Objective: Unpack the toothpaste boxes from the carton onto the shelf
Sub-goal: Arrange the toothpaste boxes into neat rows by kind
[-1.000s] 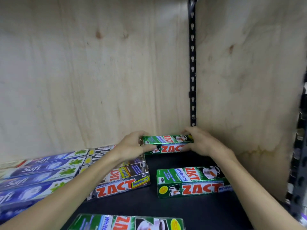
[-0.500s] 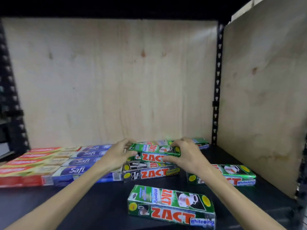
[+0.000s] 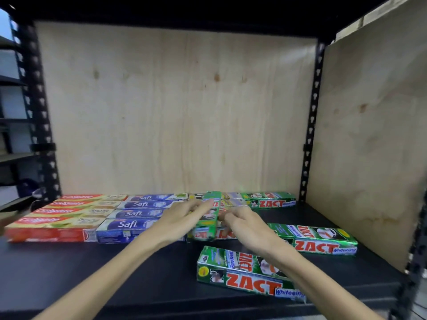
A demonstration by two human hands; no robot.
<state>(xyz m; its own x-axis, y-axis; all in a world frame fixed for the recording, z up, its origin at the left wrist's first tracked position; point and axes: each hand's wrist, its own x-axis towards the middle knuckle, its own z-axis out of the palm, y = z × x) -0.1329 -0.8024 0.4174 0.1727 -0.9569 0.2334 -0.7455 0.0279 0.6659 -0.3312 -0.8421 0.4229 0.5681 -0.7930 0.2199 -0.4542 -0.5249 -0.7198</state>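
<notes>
A green ZACT toothpaste box lies turned front-to-back on top of the grey ZACT boxes in the middle of the black shelf. My left hand reaches in from the left, its straight fingers touching the box's top left side. My right hand is at the box's right side with fingers curled against it. Three more green ZACT boxes lie loose: one at the front, one to the right, one at the back. The carton is out of view.
Blue Safi boxes and red Colgate boxes sit in rows on the left. Plywood panels close the back and right side. Black slotted posts stand at the corners. Another shelf board hangs overhead.
The view pulled back and widened. The green box between my hands moved left from the back right corner onto the grey ZACT stack and turned from crosswise to front-to-back.
</notes>
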